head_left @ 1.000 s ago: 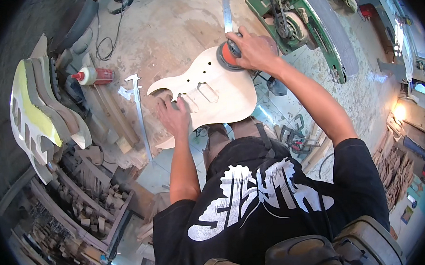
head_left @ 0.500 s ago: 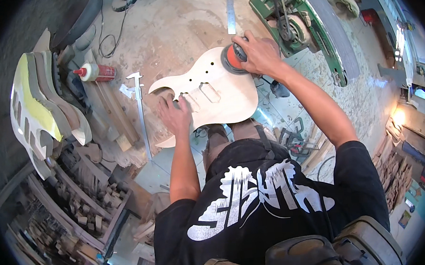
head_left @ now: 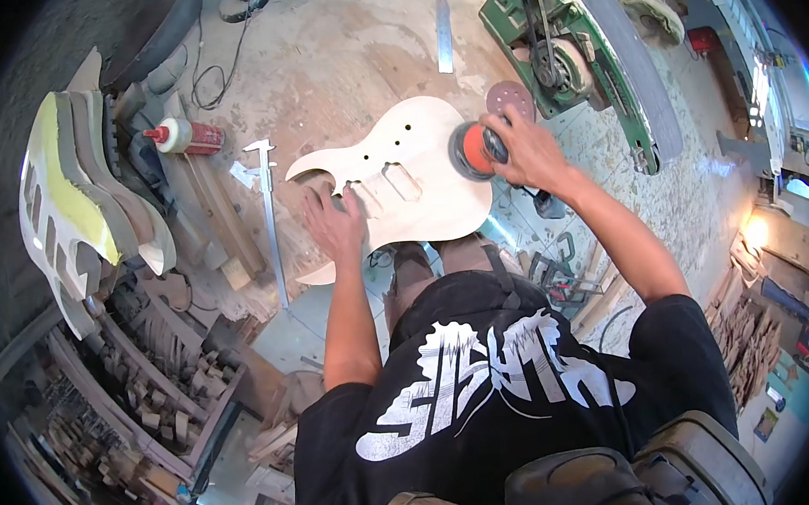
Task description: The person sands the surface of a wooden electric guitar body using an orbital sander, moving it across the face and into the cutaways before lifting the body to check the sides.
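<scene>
A pale wooden guitar body (head_left: 426,157) lies flat on the workbench, with pickup cavities and several small drilled holes. My left hand (head_left: 335,222) rests spread on its left part, beside the horn, fingers apart. An orange and black orbital sander (head_left: 474,150) is gripped by my right hand (head_left: 531,154), its round pad against the body's right end. Beyond that hand a reddish sanding disc (head_left: 510,102) with holes lies on the bench.
A caliper (head_left: 269,215) and a glue bottle (head_left: 185,136) lie to the left, near several cut guitar bodies (head_left: 63,192) standing on edge. A steel ruler (head_left: 443,25) lies at the far side. Far right stands a green belt sander (head_left: 560,63). Wood offcuts (head_left: 181,409) fill a rack lower left.
My right hand has moved the sander toward me and to the right along the guitar body's edge, uncovering the sanding disc. My left hand stays in place.
</scene>
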Available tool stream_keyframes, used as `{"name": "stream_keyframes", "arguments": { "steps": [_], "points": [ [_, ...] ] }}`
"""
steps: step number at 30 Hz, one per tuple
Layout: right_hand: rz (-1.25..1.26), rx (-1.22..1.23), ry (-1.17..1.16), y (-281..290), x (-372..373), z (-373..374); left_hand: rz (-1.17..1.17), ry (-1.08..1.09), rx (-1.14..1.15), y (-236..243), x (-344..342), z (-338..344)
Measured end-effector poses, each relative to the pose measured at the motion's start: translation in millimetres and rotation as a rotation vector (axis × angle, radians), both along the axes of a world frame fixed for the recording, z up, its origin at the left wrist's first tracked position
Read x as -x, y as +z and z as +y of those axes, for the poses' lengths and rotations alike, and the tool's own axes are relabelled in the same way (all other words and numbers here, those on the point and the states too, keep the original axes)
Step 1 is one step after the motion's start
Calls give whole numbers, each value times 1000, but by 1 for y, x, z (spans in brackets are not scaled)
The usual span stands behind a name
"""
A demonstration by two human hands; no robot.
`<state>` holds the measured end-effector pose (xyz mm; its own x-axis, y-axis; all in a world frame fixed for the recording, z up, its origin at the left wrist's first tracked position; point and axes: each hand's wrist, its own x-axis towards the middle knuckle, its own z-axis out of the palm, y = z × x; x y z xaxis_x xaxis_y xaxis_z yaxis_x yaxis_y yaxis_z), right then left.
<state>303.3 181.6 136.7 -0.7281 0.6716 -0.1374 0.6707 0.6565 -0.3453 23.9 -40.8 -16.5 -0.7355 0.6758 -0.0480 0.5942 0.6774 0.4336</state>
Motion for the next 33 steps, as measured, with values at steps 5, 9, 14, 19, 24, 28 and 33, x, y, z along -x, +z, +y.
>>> {"name": "stream_keyframes", "arguments": {
  "steps": [5, 9, 14, 19, 24, 28, 33],
  "points": [
    [-46, 41, -99, -3, -6, 10, 1, 4, 13, 1, -1, 2],
    [11, -33, -68, -10, 5, 48, 6, 4, 35, 2, -1, 3],
    [-34, -24, -69, -8, 42, 59, 39, 2, -10, 2, -2, 3],
    [-145, 64, 26, 12, 80, 46, 44, 9, -8, -2, 0, 0],
    [-74, 20, -28, -5, 65, 67, 37, -4, -36, 3, -1, 3],
    [-72, -85, -24, -5, 43, 73, 11, 6, 10, 8, -2, 5],
    [-42, -63, -44, -3, 38, 58, 11, 6, 25, 7, -1, 5]
  ]
}}
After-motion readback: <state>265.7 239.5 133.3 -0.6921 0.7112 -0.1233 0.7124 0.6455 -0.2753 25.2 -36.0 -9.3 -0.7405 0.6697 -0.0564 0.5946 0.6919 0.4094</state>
